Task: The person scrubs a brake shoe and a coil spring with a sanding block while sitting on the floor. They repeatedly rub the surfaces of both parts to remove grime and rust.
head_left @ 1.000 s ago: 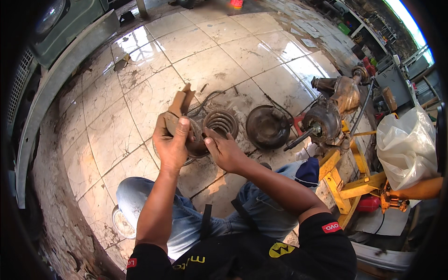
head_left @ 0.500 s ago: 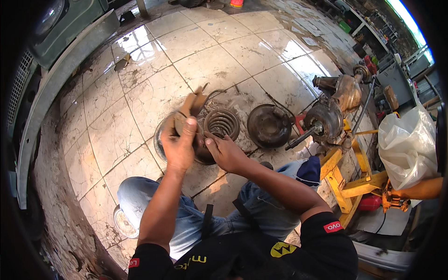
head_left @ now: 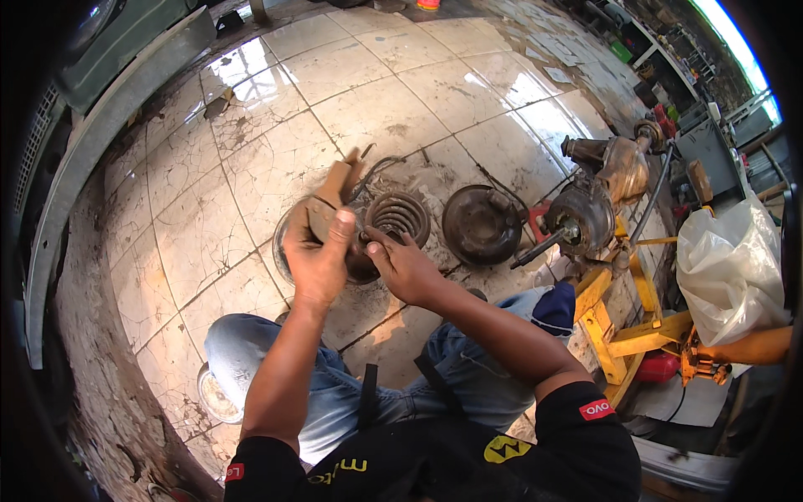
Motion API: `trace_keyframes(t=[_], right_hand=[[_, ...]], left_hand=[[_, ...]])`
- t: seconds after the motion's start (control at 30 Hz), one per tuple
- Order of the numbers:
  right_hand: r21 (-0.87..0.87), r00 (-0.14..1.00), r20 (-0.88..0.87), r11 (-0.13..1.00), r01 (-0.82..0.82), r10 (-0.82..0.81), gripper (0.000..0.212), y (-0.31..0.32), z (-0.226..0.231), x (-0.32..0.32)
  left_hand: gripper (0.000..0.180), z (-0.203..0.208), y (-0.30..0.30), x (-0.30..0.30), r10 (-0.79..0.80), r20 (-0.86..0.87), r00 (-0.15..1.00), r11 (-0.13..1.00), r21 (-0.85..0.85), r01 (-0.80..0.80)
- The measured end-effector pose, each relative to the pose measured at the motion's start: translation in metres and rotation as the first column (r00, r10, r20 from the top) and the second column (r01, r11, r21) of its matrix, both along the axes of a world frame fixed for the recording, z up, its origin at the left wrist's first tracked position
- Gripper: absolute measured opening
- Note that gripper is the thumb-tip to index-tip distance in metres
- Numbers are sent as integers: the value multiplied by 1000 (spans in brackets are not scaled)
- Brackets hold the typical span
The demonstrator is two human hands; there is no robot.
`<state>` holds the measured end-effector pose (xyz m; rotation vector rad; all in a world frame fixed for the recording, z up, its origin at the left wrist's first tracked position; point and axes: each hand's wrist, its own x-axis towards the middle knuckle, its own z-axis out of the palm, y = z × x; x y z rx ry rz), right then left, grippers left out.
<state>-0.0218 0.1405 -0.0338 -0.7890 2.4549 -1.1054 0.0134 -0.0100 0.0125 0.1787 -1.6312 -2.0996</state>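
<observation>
My left hand (head_left: 316, 261) is closed around a brown metal part that looks like a brake shoe (head_left: 335, 186). It tilts up and away, with a flat greyish face beside my fingers. My right hand (head_left: 408, 269) is close by on the right, thumb and fingers pinched at a small dark piece (head_left: 366, 238) too small to name. Beneath my hands a round dark metal drum (head_left: 361, 269) rests on the floor, mostly covered. Just beyond my right hand stands a rusty coil spring (head_left: 400, 214).
A round black brake drum (head_left: 482, 226) lies right of the spring. Further right, an axle assembly (head_left: 598, 197) sits by a yellow stand (head_left: 606, 335). A white plastic bag (head_left: 728, 268) is at the right. A vehicle bumper (head_left: 109, 142) curves along the left.
The brake shoe was blurred by motion and now shows sharper, tilted slightly more upright. My right fingertips have shifted a little, and the small dark piece shows at them.
</observation>
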Motion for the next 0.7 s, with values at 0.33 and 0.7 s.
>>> trace_keyframes(t=[0.33,0.7], right_hand=[[-27,1000,13,999,20,-20,53,-2,4,-1],[-107,979,204,994,29,-6,50,-2,6,-8]], left_hand=[[30,-4,3,3,-55,47,997,996,73,52],[31,-3,5,1,-11,43,999,1000,-15,12]])
